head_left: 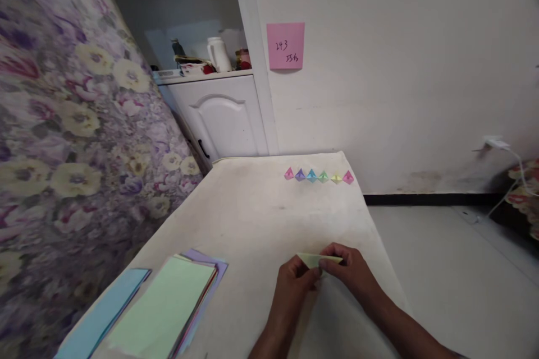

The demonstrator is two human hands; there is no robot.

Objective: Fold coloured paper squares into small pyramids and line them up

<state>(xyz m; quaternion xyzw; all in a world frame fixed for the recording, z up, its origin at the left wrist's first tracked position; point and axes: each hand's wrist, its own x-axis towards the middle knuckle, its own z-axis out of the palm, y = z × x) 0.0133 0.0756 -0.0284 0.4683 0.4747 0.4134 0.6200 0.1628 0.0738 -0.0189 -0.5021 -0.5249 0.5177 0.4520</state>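
Observation:
Near the front of the cloth-covered table, a small folded piece of pale green-yellow paper (310, 259) is pinched between both hands. My left hand (295, 280) grips its left side and lower corner, thumb pointing right. My right hand (345, 266) holds the right part, with its thumb pressed on the near face and fingers behind. The paper's long straight edge is on top; its lower part is hidden by the fingers. Toward the table's far edge sits a row of several small folded paper pieces (311, 175) in pink, purple, blue, green and yellow.
To my left lie a stack of coloured paper sheets (168, 297), light green on top, and a blue paper stack (107, 311). A floral curtain (84, 151) hangs along the left. Behind the table stand a white cabinet (223, 115) and a wall with a pink note (285, 46).

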